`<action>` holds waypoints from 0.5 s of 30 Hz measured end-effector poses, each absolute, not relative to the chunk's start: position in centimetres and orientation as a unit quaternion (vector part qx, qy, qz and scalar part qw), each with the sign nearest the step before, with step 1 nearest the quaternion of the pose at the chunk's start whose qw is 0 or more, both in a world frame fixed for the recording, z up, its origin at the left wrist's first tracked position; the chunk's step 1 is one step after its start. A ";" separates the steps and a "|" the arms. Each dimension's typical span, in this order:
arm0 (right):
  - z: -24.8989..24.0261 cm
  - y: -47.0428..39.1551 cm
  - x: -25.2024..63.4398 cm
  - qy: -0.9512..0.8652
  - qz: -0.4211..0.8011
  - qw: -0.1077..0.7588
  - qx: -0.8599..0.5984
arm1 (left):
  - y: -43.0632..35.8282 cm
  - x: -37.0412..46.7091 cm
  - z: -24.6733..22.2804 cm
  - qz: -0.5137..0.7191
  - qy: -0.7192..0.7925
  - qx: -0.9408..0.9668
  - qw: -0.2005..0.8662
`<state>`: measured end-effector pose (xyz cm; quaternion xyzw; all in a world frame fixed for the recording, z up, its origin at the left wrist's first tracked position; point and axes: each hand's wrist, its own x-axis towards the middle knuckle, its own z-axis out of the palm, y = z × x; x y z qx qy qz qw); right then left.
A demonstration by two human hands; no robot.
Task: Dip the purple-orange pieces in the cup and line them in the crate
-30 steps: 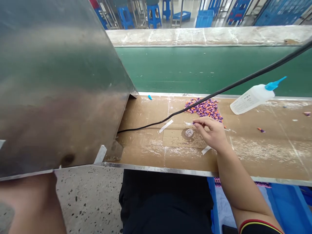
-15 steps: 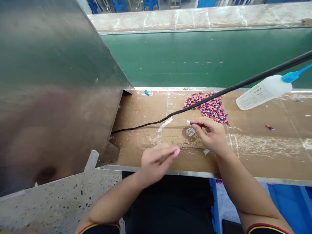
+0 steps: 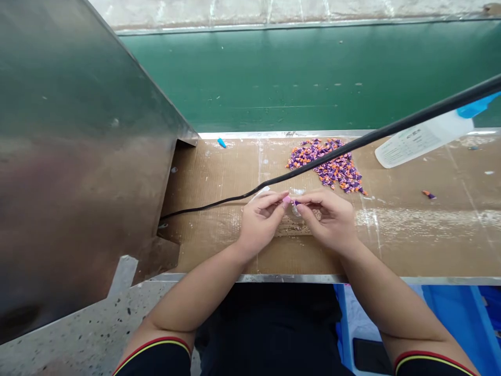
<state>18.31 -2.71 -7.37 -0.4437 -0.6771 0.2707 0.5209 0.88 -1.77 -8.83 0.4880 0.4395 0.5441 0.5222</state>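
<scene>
Between the thumb and forefinger of my left hand [image 3: 261, 219] is a small pink piece [image 3: 287, 199], its exact kind too small to tell. My right hand [image 3: 329, 216] pinches a small purple piece [image 3: 296, 203], like those in the pile. The two pieces almost meet, and I cannot tell whether they touch. Below the fingertips sits a small clear dish [image 3: 296, 211], mostly hidden by my right hand. Just beyond it lies a pile of small purple and orange pieces [image 3: 340, 169].
A black cable [image 3: 274, 181] runs across above the cardboard-covered bench [image 3: 219, 235]. A white squeeze bottle [image 3: 426, 140] leans at the right, near one loose purple-orange piece [image 3: 429, 195]. A metal panel [image 3: 78, 156] stands at left. A blue cap [image 3: 222, 143] lies at the back; a blue bin [image 3: 450, 313] is below.
My left hand has moved up and right with the pink piece, bringing it to the purple piece in my right hand. The view has tilted down slightly.
</scene>
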 end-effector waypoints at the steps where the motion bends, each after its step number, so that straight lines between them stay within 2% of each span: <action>1: -7.4 -2.8 18.2 -0.676 0.274 0.520 -0.445 | -1.8 0.8 -8.9 0.550 0.438 0.506 0.498; 7: -7.7 -3.0 18.2 -0.575 0.433 0.537 -0.441 | -1.6 -0.6 -8.8 0.534 0.399 0.602 0.439; 10: -7.7 -3.0 18.2 -0.550 0.452 0.541 -0.448 | -1.5 -0.9 -8.5 0.531 0.370 0.624 0.439; 12: -7.6 -3.0 18.2 -0.555 0.438 0.547 -0.448 | -1.6 -0.9 -8.4 0.525 0.359 0.607 0.476; 15: -7.7 -3.0 18.3 -0.589 0.371 0.556 -0.455 | -1.9 -0.4 -8.2 0.508 0.379 0.497 0.593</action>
